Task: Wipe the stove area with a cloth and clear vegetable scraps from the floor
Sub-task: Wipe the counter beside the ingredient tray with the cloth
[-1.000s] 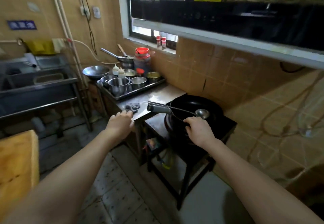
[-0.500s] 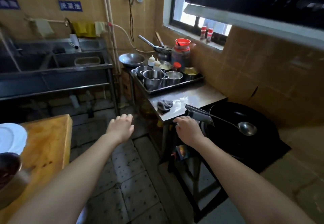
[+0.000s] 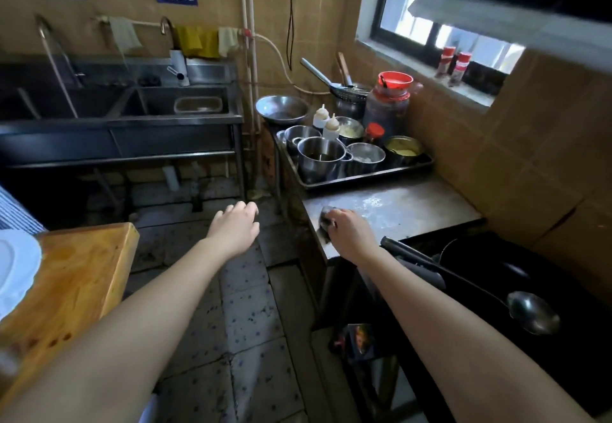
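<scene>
Right hand [image 3: 351,235] closed over a dark cloth [image 3: 326,218] at the near-left edge of the steel table [image 3: 414,207], beside the wok [image 3: 496,267]. Left hand [image 3: 236,223], loosely spread and empty, hangs over the floor [image 3: 245,323].

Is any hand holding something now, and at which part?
The right hand covers the grey cloth from above on the steel counter. The left hand holds nothing.
</scene>
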Demonstrator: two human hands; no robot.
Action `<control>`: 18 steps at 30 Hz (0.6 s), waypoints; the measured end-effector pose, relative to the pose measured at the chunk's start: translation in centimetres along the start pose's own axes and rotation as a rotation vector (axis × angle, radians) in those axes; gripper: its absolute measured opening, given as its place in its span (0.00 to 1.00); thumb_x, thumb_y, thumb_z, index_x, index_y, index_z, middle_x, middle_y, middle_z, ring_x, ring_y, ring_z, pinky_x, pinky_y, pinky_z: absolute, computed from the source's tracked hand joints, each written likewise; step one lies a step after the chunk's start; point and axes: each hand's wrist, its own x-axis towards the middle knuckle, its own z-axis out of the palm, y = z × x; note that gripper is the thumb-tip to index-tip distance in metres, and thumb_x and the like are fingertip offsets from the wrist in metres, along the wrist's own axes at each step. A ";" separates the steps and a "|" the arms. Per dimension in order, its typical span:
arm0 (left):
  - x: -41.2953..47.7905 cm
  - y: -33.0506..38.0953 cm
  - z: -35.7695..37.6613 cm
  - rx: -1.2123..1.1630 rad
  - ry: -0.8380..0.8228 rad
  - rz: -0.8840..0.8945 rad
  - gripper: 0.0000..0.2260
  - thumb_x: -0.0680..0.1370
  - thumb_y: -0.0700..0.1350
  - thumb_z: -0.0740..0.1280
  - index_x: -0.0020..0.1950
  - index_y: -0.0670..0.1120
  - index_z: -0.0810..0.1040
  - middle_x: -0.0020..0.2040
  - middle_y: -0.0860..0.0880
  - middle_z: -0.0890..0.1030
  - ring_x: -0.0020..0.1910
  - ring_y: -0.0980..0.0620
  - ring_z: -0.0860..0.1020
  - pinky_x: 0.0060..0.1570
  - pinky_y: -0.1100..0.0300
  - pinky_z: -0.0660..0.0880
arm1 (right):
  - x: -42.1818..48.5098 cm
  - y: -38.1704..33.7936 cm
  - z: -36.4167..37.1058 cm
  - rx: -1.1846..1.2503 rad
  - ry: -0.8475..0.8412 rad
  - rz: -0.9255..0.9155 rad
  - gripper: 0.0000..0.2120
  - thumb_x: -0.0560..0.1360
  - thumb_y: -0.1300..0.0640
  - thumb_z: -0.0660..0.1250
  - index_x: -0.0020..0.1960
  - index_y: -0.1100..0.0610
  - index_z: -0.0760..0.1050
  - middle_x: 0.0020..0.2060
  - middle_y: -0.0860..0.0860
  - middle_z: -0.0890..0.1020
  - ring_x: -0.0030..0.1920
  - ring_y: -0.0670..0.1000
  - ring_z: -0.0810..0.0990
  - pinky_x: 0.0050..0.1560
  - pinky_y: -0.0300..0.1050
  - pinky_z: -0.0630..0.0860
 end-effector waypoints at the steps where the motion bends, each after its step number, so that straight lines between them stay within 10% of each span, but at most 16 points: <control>1: 0.7 0.1 0.5 -0.003 -0.006 0.005 0.13 0.81 0.48 0.57 0.63 0.47 0.69 0.62 0.44 0.73 0.62 0.43 0.71 0.59 0.51 0.66 | 0.9 0.0 0.5 0.016 -0.009 0.008 0.12 0.76 0.61 0.59 0.56 0.57 0.77 0.55 0.55 0.80 0.58 0.58 0.74 0.54 0.50 0.71; 18: 20.5 -3.4 8.0 0.058 -0.193 0.209 0.13 0.80 0.46 0.57 0.63 0.45 0.69 0.59 0.45 0.73 0.59 0.44 0.72 0.58 0.50 0.68 | 14.2 5.1 10.8 0.076 -0.130 0.407 0.04 0.71 0.61 0.62 0.40 0.54 0.74 0.43 0.54 0.80 0.45 0.58 0.78 0.37 0.46 0.71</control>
